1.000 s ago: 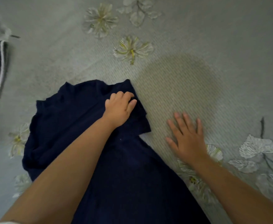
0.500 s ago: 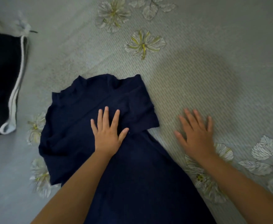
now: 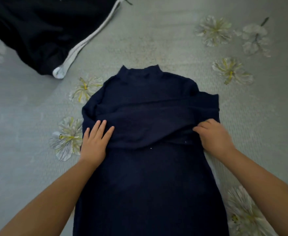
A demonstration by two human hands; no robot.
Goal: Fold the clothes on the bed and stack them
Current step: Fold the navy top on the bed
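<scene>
L hand (image 3: 93,145) flat on navy dress (image 3: 150,184) edge, R hand (image 3: 213,137) pinching folded sleeve (image 3: 156,123).

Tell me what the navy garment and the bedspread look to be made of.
Navy garment: looks like a soft matte knit, with faint ribbing and limp folds; the fibre cannot be told. Bedspread: seemingly a woven or quilted grey cloth, finely textured, printed with pale flowers.

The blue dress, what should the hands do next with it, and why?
Probably fold the long skirt end up toward the collar. Both sleeves already lie across the navy dress, the left hand presses it flat, and the right hand grips the sleeve edge.
</scene>
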